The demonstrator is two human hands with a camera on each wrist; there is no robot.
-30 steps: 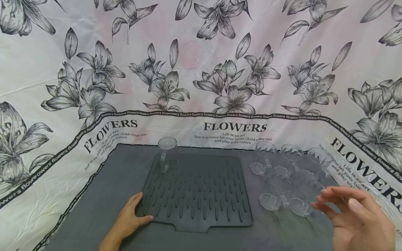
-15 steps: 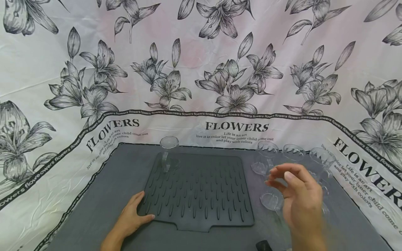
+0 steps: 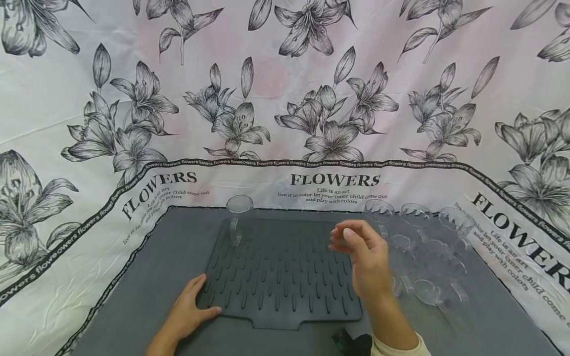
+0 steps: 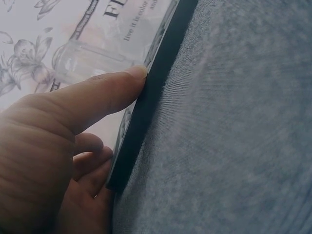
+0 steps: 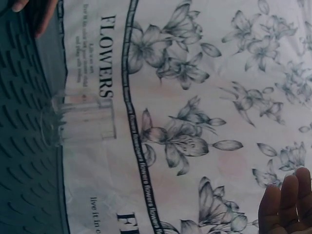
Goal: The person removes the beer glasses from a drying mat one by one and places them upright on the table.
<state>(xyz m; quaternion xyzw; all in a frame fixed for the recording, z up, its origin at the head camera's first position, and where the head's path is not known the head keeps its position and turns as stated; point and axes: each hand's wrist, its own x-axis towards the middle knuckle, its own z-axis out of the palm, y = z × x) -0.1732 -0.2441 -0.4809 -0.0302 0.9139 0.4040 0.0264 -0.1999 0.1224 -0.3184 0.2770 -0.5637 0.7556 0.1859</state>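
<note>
A dark ridged drying mat [image 3: 280, 287] lies on the grey table, its tab towards me. My left hand [image 3: 189, 309] holds its near left corner, the thumb [image 4: 109, 92] against the front edge and fingers along the side. On the mat's far left corner stands a clear glass mug [image 3: 240, 220], handle towards me; it also shows in the right wrist view as a see-through mug [image 5: 85, 119]. Above the mat's right edge hovers my right hand [image 3: 367, 257], its fingers loosely bent with nothing visible in them. Its fingertips [image 5: 287, 200] show in the right wrist view.
Several clear glass mugs [image 3: 441, 257] stand grouped to the right of the mat, partly behind my right hand and forearm. A flower-printed cloth [image 3: 285, 113] hangs behind and beside the table. A dark object [image 3: 352, 343] shows beside my right sleeve.
My right hand has moved left from in front of the mugs to above the mat's right edge. The left hand, mat and mug on it have stayed put.
</note>
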